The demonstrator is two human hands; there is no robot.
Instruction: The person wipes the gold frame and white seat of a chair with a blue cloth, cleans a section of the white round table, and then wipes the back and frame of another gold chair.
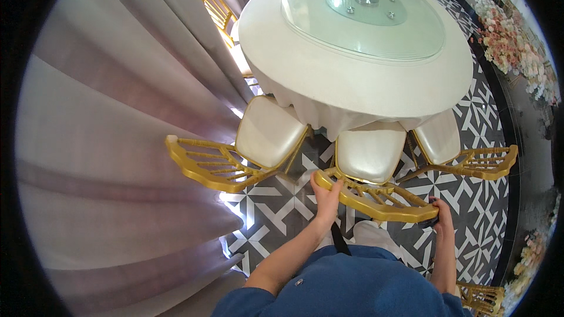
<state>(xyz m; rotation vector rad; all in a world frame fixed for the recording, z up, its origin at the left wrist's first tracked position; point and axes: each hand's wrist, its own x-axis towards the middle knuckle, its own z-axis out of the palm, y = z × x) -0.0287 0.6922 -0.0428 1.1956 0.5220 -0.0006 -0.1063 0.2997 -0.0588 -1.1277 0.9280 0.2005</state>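
Observation:
A gold chiavari chair stands right before me, its gold backrest (pixel 374 207) towards my body and its white padded seat (pixel 371 152) partly under the tablecloth edge. My left hand (pixel 326 196) grips the left end of the top rail. At the rail's right end, my right hand (pixel 442 215) is closed around the corner. A dark object (pixel 428 221) shows beneath the right fingers; what it is cannot be made out. Beyond the chair is a round table under a white tablecloth (pixel 352 83), bearing a glass lazy Susan (pixel 304 22).
Similar gold chairs stand at left (pixel 271 132) and right (pixel 438 136). Another chair (pixel 220 13) is by the curtain. Long grey curtains (pixel 123 141) hang at left. Flower arrangements (pixel 506 44) line the right side. Behind me at right is a further gold chair (pixel 480 297).

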